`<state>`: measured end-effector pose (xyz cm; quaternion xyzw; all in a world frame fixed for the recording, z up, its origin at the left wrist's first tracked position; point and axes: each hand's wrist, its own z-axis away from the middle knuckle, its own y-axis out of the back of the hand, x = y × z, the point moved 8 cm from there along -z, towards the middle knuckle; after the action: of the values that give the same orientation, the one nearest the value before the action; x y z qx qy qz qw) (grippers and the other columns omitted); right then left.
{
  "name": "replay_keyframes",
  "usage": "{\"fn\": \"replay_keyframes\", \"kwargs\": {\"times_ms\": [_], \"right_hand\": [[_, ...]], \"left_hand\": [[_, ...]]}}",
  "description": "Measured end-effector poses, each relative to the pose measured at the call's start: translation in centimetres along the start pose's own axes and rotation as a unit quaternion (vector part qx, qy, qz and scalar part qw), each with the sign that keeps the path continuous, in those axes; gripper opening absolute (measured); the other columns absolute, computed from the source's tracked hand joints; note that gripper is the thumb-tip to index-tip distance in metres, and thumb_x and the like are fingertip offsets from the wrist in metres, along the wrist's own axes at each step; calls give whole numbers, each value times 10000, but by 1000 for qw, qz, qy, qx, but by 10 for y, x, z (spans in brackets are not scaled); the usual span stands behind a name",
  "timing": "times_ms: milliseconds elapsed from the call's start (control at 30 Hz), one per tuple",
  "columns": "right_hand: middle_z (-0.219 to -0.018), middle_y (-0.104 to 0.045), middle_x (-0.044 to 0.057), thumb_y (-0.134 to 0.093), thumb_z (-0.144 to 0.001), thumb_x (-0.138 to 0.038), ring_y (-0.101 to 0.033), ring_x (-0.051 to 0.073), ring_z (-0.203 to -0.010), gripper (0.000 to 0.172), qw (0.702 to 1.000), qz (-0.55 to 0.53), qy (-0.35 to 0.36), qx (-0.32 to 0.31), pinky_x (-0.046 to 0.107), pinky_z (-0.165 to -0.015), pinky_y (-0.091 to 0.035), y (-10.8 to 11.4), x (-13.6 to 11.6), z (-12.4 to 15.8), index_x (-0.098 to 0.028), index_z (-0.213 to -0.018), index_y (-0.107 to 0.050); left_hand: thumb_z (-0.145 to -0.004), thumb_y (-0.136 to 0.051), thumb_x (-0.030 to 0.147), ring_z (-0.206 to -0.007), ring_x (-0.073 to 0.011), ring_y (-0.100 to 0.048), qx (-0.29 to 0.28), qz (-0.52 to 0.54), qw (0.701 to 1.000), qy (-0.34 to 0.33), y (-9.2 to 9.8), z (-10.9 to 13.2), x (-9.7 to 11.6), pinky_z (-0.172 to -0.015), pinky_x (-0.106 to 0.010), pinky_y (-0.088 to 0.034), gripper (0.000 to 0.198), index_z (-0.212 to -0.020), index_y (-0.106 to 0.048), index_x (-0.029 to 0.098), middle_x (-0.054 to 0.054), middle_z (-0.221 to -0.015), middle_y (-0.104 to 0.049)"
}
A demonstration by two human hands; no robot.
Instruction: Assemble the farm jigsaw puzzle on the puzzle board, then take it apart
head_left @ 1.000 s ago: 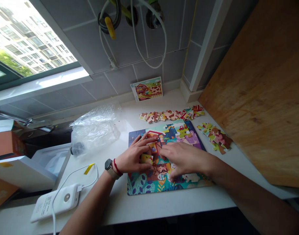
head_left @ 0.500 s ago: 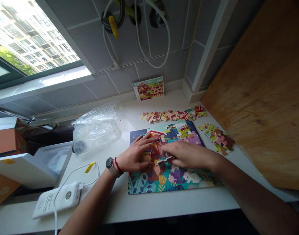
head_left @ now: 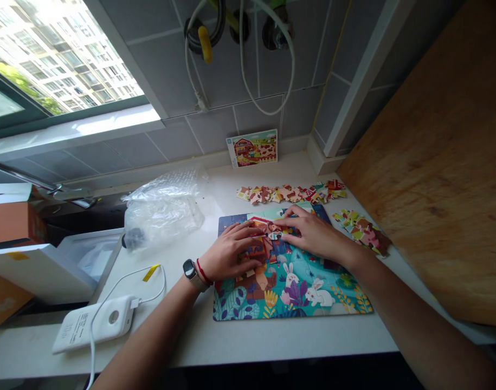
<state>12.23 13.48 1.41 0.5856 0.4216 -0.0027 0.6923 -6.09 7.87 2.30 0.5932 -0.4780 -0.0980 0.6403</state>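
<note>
A colourful jigsaw puzzle board (head_left: 321, 295) with rabbits and plants along its lower part lies on the counter. My left hand (head_left: 233, 250) rests over its left side, fingers stretched out and spread, holding nothing that I can see. My right hand (head_left: 308, 233) is above the upper middle of the board, with thumb and fingers closed on a puzzle piece (head_left: 275, 235). Several pieces with a farm picture lie on top of the board near the hands, and my fingers partly hide them. A watch and a red bracelet circle my left wrist.
Loose puzzle pieces (head_left: 288, 194) form a row behind the board, and another pile (head_left: 364, 230) lies right of it. A farm picture card (head_left: 253, 149) leans on the wall. At left are a clear plastic bag (head_left: 162, 208), a white power bank (head_left: 95, 325) with cable, and boxes.
My right hand has moved up the board, away from me, with the puzzle piece; the rabbits now show. My left hand stays in nearly the same place. The camera view has shifted slightly.
</note>
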Motion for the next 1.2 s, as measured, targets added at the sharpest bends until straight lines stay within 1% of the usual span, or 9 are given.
{"fn": "replay_keyframes", "kwargs": {"times_ms": [100, 300, 467, 633, 733, 800, 900, 1033, 1200], "right_hand": [[-1211, -626, 72, -732, -954, -247, -700, 242, -1032, 334, 1000, 5, 8, -16, 411, -1028, -555, -1, -2, 2, -356, -1264, -795], [-1209, -635, 72, -733, -960, -225, -693, 227, -1036, 323, 998, 31, 23, -45, 390, -1008, -566, 1, -4, 3, -360, -1245, -806], [-1228, -629, 78, -716, -947, -163, -693, 230, -1060, 354, 997, 51, 30, -58, 395, -1004, -570, 3, -6, 5, -341, -1238, -811], [-1282, -620, 86, -694, -934, -123, -687, 248, -1117, 377, 995, 56, 37, -75, 426, -1043, -556, 4, -8, 6, -338, -1215, -822], [-1299, -622, 88, -683, -909, -78, -677, 264, -1158, 432, 994, 54, 42, -82, 452, -1066, -545, 4, -9, 6, -348, -1218, -820], [-1304, -626, 85, -677, -893, -52, -671, 269, -1181, 459, 995, 47, 47, -79, 458, -1077, -540, 5, -9, 5, -351, -1210, -821], [-1295, -634, 83, -684, -902, -70, -680, 262, -1165, 421, 996, 30, 50, -74, 448, -1073, -545, 6, -10, 5, -344, -1187, -830], [-1279, -645, 76, -684, -922, -88, -688, 251, -1148, 425, 997, 18, 39, -67, 430, -1060, -549, 10, -10, 5, -336, -1247, -799], [-1278, -671, 80, -779, -907, -175, -686, 257, -1161, 348, 999, 11, 4, -43, 434, -1060, -540, 17, -2, 3, -265, -1244, -770]], "left_hand": [[-994, -699, 474, -1503, -356, -471, 6, -4, 1000, -1, 0, 0, 0, -1182, -575, -462, 386, -1313, -665, 260, -109, -1533, -600], [-993, -699, 459, -1509, -357, -462, 8, -16, 1000, -1, -2, 1, -1, -1198, -600, -440, 486, -1443, -623, 293, -81, -1569, -586], [-1002, -688, 441, -1526, -361, -435, 6, -28, 1000, -1, -5, 2, -2, -1206, -612, -419, 420, -1399, -667, 307, -48, -1596, -565], [-1008, -671, 390, -1505, -354, -450, 8, -26, 999, -20, -3, 1, 4, -1192, -587, -435, 384, -1379, -681, 291, -54, -1600, -561], [-1010, -664, 372, -1494, -348, -459, 5, -23, 1000, -17, -3, 0, 5, -1182, -576, -449, 333, -1330, -707, 291, -38, -1583, -580], [-1010, -663, 363, -1492, -346, -461, 3, -22, 1000, -17, -3, 0, 6, -1177, -574, -456, 317, -1314, -714, 290, -36, -1578, -586], [-1008, -663, 347, -1488, -338, -469, 6, -22, 1000, -21, -2, 0, 8, -1176, -573, -459, 319, -1318, -709, 293, -32, -1575, -589], [-999, -673, 328, -1486, -326, -476, 18, -15, 999, -22, -1, 0, 8, -1181, -562, -463, 324, -1320, -709, 306, -22, -1567, -597], [-989, -680, 315, -1491, -329, -464, 25, -19, 999, -33, -2, 0, 9, -1188, -565, -460, 326, -1313, -716, 310, -9, -1569, -595]]}}
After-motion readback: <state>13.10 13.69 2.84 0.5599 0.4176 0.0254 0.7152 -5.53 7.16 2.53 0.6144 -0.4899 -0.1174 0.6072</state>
